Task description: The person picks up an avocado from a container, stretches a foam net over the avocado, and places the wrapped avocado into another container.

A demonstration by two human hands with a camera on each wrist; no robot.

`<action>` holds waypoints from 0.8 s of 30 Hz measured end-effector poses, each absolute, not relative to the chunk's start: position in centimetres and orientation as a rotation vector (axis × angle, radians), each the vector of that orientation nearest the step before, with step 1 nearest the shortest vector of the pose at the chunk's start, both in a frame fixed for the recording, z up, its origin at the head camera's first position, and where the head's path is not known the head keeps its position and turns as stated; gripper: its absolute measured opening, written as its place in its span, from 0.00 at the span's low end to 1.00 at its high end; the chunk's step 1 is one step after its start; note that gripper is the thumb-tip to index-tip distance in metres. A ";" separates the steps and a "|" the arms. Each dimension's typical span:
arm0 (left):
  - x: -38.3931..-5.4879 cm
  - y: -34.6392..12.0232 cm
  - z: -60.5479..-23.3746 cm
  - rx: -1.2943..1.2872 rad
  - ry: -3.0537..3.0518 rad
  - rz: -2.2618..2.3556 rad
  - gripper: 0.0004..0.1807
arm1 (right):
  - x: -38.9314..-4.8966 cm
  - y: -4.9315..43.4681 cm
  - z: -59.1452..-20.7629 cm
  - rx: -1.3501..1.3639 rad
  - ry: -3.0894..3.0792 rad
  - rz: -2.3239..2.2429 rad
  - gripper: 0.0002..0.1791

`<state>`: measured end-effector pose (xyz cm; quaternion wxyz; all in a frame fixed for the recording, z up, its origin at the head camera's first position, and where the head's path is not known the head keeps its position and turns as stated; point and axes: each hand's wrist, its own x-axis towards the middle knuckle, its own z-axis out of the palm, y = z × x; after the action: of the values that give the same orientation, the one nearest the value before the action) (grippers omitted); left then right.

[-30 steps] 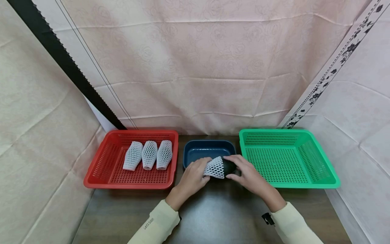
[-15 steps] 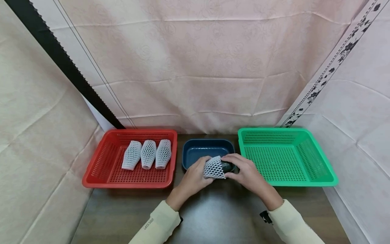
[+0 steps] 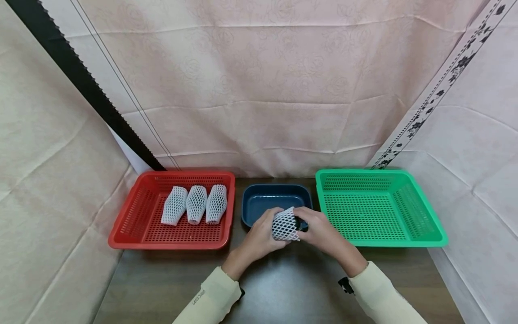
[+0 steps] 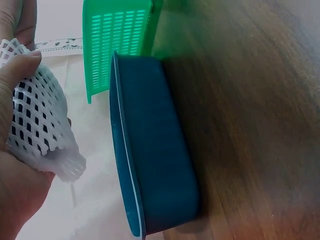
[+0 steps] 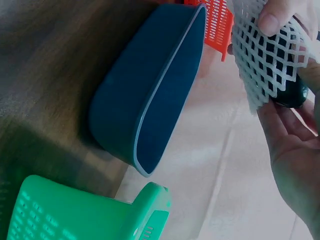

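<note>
Between the two hands, over the front edge of a blue tray (image 3: pixel 277 198), is a white foam net sleeve (image 3: pixel 284 224) around a dark green, smooth, rounded fruit or vegetable (image 5: pixel 290 95). In the head view my left hand (image 3: pixel 263 231) grips the sleeve from the left, its thumb pressing the mesh. At the other end my right hand (image 3: pixel 317 227) holds the sleeve's edge and the dark end sticking out of it. The right wrist view shows that end just past the mesh rim, with fingers of the right hand (image 5: pixel 300 165) behind it.
A red basket (image 3: pixel 166 246) at the left holds three white foam net sleeves (image 3: pixel 197 204). On the right stands a green basket (image 3: pixel 398 243). The brown wooden table (image 3: pixel 283 288) lies in front, and a pale cloth (image 3: pixel 283 90) hangs behind.
The sleeve has been drawn further over the dark piece, so less of it shows. My right hand has moved left, closer to my left hand.
</note>
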<state>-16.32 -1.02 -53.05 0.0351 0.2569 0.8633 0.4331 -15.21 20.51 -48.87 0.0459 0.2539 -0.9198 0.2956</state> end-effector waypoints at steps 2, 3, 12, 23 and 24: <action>-16.3 -1.1 -52.9 0.781 2.663 1.348 0.48 | -15.3 20.5 -48.9 0.747 -2.847 0.935 0.28; -16.4 -1.2 -52.9 0.783 2.673 1.355 0.49 | -15.3 20.5 -48.9 0.728 -2.865 0.973 0.29; -16.6 -3.1 -52.1 0.837 2.573 1.677 0.43 | -15.4 22.1 -49.6 0.532 -2.764 1.552 0.26; -16.3 -3.5 -52.8 0.683 2.464 1.860 0.31 | -15.5 22.7 -50.1 0.435 -2.620 1.904 0.25; -16.3 -3.5 -52.8 0.678 2.460 1.858 0.31 | -15.5 22.6 -50.1 0.434 -2.614 1.919 0.25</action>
<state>-16.27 -3.46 -52.83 -0.0072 0.2148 0.7793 0.5886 -15.51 22.58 -50.14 -0.0649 0.1324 -0.7973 0.5854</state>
